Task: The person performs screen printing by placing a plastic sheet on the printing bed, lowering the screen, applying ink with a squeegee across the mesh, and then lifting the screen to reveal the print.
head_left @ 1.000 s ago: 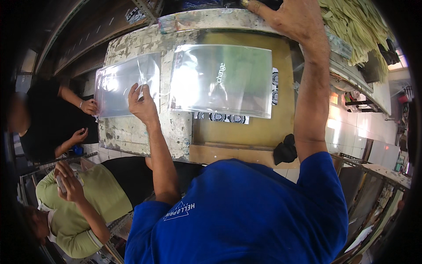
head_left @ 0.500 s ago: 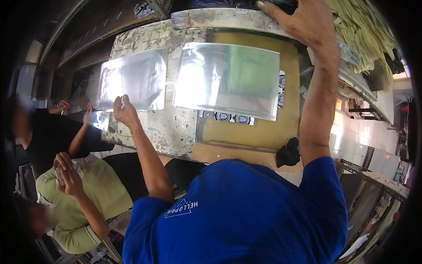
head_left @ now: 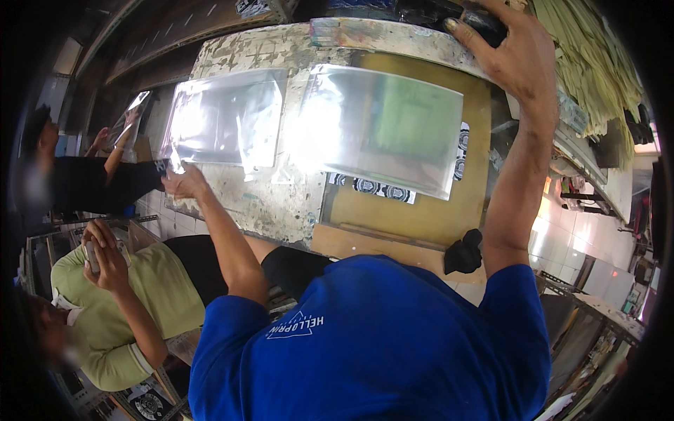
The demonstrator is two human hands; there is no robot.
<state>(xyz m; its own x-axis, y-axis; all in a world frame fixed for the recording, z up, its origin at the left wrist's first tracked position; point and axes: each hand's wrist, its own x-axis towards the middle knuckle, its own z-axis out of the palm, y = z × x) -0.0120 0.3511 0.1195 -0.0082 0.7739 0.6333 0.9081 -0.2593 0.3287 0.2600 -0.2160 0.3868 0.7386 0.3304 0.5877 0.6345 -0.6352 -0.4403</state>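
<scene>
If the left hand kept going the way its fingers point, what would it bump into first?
Most likely the clear plastic sheet lying on the paint-stained table. The left hand sits at that sheet's lower left corner, fingers pointing up across it. How high the hand is above it is unclear.

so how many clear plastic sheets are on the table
2. One clear sheet lies at the table's left end, its lower corner by the left hand. The larger sheet lies over the yellow board, below the raised right hand. More may be stacked unseen.
</scene>
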